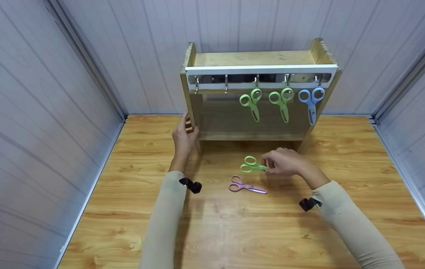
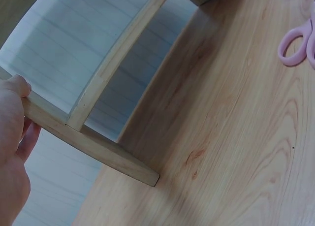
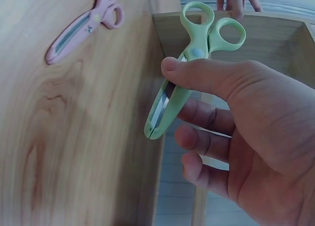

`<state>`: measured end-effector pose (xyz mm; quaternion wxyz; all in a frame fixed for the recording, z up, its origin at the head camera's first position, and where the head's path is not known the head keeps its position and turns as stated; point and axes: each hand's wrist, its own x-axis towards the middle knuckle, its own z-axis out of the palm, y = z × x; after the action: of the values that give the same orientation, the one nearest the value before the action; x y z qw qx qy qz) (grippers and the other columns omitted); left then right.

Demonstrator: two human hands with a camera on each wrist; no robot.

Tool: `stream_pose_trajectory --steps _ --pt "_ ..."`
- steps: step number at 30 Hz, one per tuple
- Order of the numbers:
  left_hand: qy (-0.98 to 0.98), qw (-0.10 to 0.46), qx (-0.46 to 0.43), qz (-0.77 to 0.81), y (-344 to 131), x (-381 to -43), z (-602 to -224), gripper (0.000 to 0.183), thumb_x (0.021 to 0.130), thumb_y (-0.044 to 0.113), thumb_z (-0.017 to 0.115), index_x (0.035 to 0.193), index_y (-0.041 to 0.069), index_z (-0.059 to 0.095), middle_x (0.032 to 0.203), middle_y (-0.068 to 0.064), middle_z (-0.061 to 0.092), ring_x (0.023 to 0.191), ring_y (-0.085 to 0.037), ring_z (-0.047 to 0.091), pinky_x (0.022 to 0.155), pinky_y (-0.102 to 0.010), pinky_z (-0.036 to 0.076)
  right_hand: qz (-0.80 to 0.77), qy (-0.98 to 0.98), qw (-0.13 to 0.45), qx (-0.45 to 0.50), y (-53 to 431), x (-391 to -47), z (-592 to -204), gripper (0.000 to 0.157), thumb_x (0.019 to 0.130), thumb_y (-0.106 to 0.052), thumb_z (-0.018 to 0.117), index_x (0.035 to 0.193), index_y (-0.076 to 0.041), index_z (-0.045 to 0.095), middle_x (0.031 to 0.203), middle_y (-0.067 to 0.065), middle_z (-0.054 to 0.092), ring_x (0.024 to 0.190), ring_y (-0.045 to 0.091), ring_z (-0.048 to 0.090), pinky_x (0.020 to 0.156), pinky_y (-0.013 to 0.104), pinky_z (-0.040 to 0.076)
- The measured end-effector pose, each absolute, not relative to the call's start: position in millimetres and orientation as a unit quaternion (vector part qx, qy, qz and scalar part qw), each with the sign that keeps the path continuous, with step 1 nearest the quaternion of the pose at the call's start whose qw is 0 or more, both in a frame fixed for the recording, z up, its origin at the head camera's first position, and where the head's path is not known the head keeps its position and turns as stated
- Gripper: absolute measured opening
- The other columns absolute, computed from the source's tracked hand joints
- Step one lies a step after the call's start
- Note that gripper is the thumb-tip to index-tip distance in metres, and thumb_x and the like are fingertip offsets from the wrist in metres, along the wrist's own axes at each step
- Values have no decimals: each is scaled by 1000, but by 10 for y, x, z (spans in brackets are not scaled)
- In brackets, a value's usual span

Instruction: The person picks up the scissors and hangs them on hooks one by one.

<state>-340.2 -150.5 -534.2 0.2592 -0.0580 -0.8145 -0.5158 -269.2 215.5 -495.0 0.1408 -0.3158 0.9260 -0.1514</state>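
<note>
My right hand (image 1: 285, 161) pinches a pair of green scissors (image 3: 199, 41) by the blades between thumb and fingers, the handle loops pointing left in the head view. Just in front on the wooden surface lies a pair of pink scissors (image 1: 248, 186), loops to the left. With my left hand (image 1: 185, 136) I grip the left side panel of a wooden rack (image 1: 255, 136); in the left wrist view the thumb lies over the panel's edge (image 2: 93, 142). Two green scissors (image 1: 281, 104) and one blue pair (image 1: 311, 102) hang from hooks on the rack's front rail.
The white rail (image 1: 261, 70) carries several metal hooks; the two at the left, including this hook (image 1: 226, 84), bear nothing. Ribbed pale walls (image 1: 152, 56) enclose the wooden surface (image 1: 219, 231) at the back and both sides.
</note>
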Motion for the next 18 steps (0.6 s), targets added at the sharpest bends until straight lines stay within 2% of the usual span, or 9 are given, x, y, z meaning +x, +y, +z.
stream_pose_trajectory --steps 10,18 --pt "-813 273 -61 -511 -1506 -3399 -5343 57 99 -1 74 155 2 62 137 -29 77 112 -47 83 93 -55 74 -153 929 109 -320 2157 -2732 -4769 11 99 -23 87 104 -18 78 89 -1 76 79 13 67 67 33 54" --pt "-809 272 -62 -517 -1505 -3398 -5343 57 99 -1 75 154 2 63 135 -29 77 110 -47 83 93 -55 74 -183 925 80 -323 2141 -2737 -4716 12 98 -23 88 104 -17 79 85 -1 75 75 11 63 67 30 50"
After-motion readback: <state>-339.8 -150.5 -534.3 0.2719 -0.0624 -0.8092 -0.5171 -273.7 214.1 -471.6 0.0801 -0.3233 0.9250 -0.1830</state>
